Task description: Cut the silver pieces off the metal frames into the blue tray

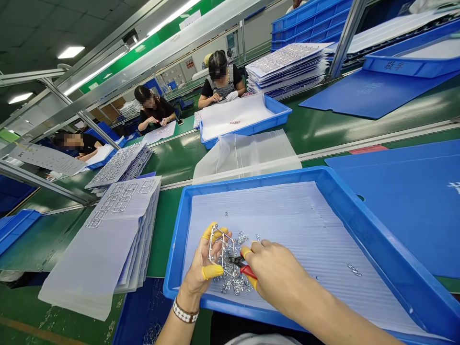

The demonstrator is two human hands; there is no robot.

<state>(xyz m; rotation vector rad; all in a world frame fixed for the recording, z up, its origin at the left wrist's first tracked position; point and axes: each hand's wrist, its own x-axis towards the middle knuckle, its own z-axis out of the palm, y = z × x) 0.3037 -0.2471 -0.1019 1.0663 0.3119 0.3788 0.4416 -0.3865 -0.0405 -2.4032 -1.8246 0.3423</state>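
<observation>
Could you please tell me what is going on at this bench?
The left hand holds a thin metallic frame over a blue tray, while the right hand holds red-handled pliers, their jaws at the frame. Small shiny pieces lie heaped beneath, a few scattered farther off. To the left, more frames lie on stacked sheets. Across the bench, other people are busy with their hands.

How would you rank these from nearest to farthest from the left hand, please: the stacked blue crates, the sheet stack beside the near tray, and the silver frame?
1. Silver frame: held in the left hand.
2. Sheet stack: left of the near tray.
3. Stacked blue crates: far back, toward the right.
</observation>
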